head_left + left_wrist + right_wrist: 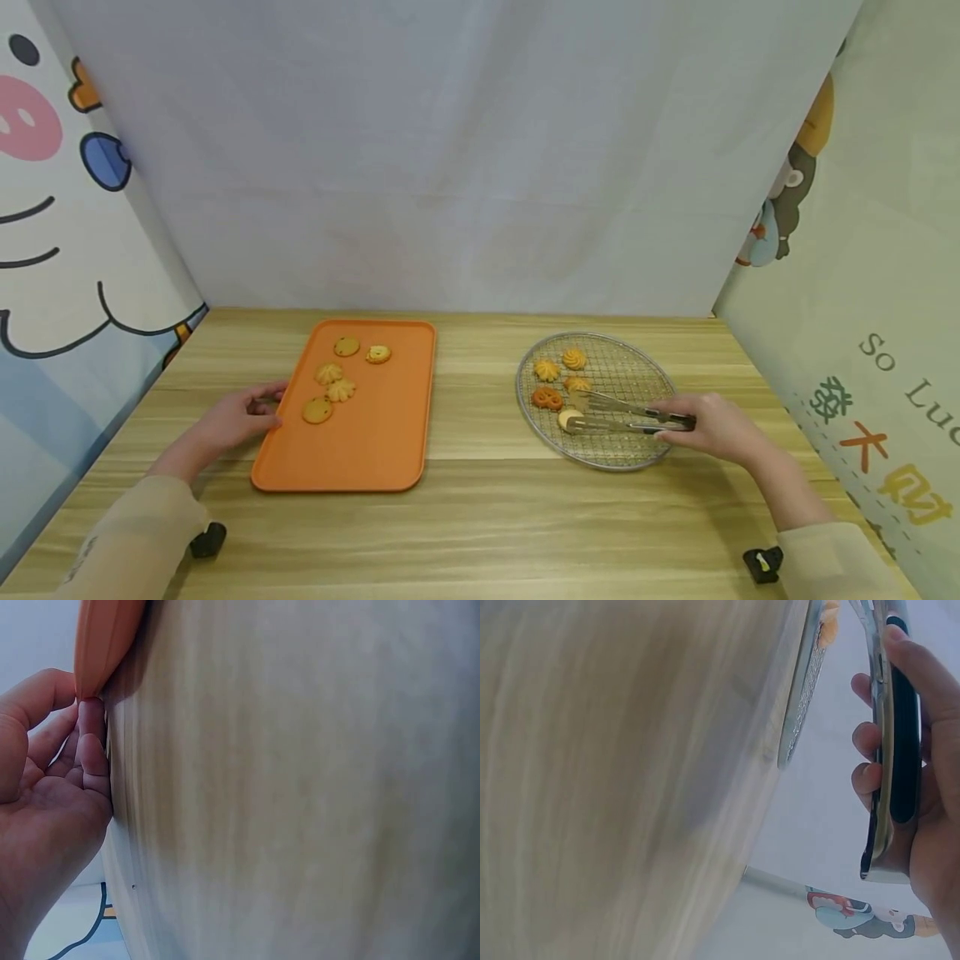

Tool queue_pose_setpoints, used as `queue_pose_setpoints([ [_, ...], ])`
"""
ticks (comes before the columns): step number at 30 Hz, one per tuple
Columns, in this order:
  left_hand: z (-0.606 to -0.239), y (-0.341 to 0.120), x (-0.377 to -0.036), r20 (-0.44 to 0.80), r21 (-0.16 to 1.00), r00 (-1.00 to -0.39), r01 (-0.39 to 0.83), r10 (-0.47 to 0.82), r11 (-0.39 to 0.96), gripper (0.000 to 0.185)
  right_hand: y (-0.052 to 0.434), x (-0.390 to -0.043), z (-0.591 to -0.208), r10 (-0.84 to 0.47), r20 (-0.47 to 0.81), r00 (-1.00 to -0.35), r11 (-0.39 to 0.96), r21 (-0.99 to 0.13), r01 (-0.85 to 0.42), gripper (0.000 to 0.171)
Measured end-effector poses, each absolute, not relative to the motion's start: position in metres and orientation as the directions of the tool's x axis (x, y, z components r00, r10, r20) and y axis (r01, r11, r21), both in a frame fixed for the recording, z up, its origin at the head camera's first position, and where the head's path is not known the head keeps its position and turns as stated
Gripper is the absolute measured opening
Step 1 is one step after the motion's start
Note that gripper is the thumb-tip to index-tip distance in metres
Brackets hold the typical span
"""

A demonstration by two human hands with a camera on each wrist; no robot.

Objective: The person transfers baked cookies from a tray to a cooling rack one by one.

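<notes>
My left hand (238, 417) pinches the left rim of an orange tray (375, 450); its thumb and fingers meet at the edge in the left wrist view. Several cookies lie on the tray, among them a round one with dark specks (317, 409) and a ring-shaped one (378, 354). Metal tongs (622, 427) with black grips are held in my right hand (716, 427). Their arms stand apart over a round wire rack (630, 367), the nearer tip by a pale round cookie (567, 420), the farther by a ridged cookie (577, 384). Whether they touch cannot be told.
The rack also bears a pretzel-shaped cookie (547, 398), a flower-shaped cookie (546, 370) and a swirled cookie (573, 358). Bare wooden table (472, 400) separates tray and rack. A white cloth (465, 167) hangs behind, with printed panels (862, 292) at both sides.
</notes>
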State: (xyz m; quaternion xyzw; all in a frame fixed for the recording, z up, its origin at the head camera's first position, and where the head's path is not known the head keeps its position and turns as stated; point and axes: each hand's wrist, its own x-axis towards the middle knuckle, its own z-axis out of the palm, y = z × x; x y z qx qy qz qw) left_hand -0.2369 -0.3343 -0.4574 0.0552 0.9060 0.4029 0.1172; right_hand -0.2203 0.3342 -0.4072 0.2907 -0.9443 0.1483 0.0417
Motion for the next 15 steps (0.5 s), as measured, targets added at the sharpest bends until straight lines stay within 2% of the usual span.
queue_pose_setpoints([
  [15,-0.455,-0.332,-0.234,-0.163,0.744,-0.967,0.008,0.193,0.668,0.065,0.326,-0.223,-0.388,-0.564,0.233,-0.793,0.738,-0.290,-0.610,0.037],
])
